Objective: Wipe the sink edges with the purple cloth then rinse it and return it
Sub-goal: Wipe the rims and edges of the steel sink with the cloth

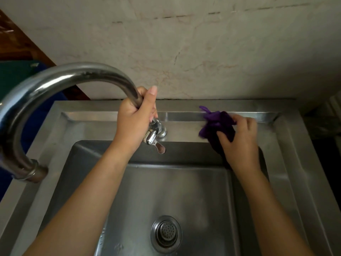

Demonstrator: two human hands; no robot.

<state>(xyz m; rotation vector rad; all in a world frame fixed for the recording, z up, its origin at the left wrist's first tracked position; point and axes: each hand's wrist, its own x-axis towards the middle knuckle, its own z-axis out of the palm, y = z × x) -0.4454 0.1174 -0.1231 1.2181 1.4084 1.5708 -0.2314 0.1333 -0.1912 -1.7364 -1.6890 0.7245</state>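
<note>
A crumpled purple cloth (215, 121) lies pressed on the back ledge of the steel sink (186, 133), right of the tap base. My right hand (239, 143) is closed over it, fingers on top, part of the cloth hanging over the basin's back edge. My left hand (135, 119) grips the lower stem of the curved steel faucet (60, 80) just above its base and lever (156, 143). The spout arcs far to the left, its outlet at the sink's left rim. No water runs.
The basin holds a round drain strainer (166, 232) near the front, with a few droplets on the floor. A stained beige wall (203, 52) stands directly behind the sink. Dark wood and blue-green items lie beyond the left rim.
</note>
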